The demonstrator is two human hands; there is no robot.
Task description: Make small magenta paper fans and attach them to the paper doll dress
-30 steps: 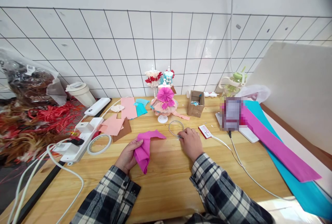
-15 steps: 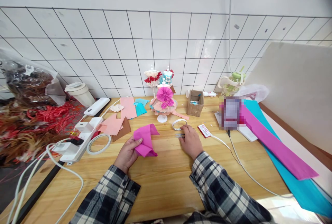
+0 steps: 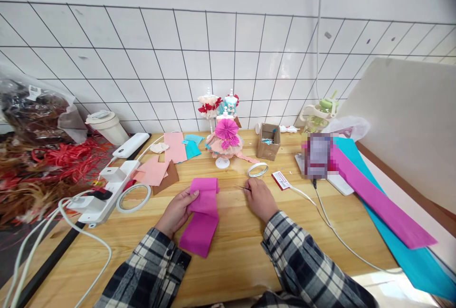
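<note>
My left hand (image 3: 176,210) holds the left edge of a magenta crepe paper strip (image 3: 203,217), which lies folded over and flat on the wooden table (image 3: 235,255). My right hand (image 3: 260,199) rests just right of the strip, closed on small metal snips (image 3: 244,187) whose thin tip pokes out to the left. A small clear tape ring (image 3: 257,169) lies just beyond the right hand. A little mannequin in a pink paper dress (image 3: 225,139) stands behind the strip.
A power strip (image 3: 107,189) with white cables and a larger tape ring (image 3: 134,197) lie at left, beside pink paper scraps (image 3: 156,171). A cardboard box (image 3: 269,141), a red card (image 3: 280,179), a cable (image 3: 331,225) and long magenta (image 3: 377,198) and blue sheets (image 3: 409,251) fill the right.
The crumpled magenta paper has been spread out flat on the table. My right hand picked up the snips, and the small tape ring shifted to the right.
</note>
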